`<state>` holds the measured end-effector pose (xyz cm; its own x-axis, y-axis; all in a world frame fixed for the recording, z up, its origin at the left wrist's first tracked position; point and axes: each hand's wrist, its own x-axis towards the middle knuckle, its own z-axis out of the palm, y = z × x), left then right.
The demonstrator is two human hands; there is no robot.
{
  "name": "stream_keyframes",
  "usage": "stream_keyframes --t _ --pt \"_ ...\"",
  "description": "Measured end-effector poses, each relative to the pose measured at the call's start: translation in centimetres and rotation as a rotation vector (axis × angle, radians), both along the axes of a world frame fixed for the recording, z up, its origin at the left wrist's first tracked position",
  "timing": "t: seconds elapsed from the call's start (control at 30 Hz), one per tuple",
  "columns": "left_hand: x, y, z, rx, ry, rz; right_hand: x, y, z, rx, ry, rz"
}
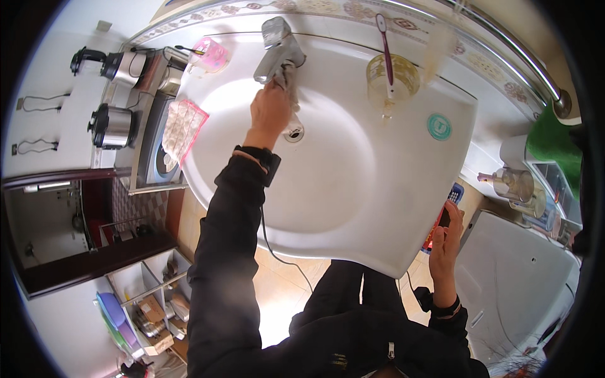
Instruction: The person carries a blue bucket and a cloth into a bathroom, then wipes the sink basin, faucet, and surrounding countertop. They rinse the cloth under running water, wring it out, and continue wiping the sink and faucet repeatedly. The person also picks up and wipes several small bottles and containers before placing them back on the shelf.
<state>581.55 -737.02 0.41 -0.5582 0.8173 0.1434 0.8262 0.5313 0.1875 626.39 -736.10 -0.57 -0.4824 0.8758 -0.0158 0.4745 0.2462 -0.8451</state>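
My left hand (272, 109) reaches over the white ceramic washbasin (326, 189) to the base of the chrome faucet (281, 47). Its fingers grip a crumpled greyish cloth (289, 87), pressed against the faucet below the spout; part of the grip is hidden by the back of the hand. Under the cloth lies the basin's drain (294, 134). Beyond the basin's right edge, my right hand (444, 243) hangs with its fingers extended and nothing visible in them. Behind it, lower down, a red and blue object (431, 236) shows partly.
A pink cup (210, 55) with a toothbrush stands at the basin's back left, a yellowish cup (371, 78) with a toothbrush at the back right. A turquoise round disc (439, 126) lies on the right rim. A pink-edged cloth (182, 130) drapes at the left. A metal rail (520, 54) runs along the wall.
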Motion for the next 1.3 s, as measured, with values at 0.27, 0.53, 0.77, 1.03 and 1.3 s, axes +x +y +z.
stream_keyframes --t 0.27,0.53,0.77,1.03,1.3 --pt "-7.6 1.2 0.3 0.033 0.089 0.031 0.1 0.8 -0.1 -0.037 -0.068 0.010" --pt "-10.9 5.5 2.5 -0.115 0.062 0.097 -0.3 0.9 -1.3 -0.021 -0.090 -0.012" --pt "-13.9 6.1 1.8 -0.207 0.147 0.231 -1.1 1.0 -0.9 -0.081 -0.108 -0.054" --pt "-15.9 4.0 -0.6 0.350 0.367 0.201 -1.4 1.0 -0.5 -0.097 -0.110 -0.049" --pt "-24.7 -2.4 0.7 0.665 -0.395 0.496 -1.1 0.9 -1.3 -0.078 -0.120 -0.044"
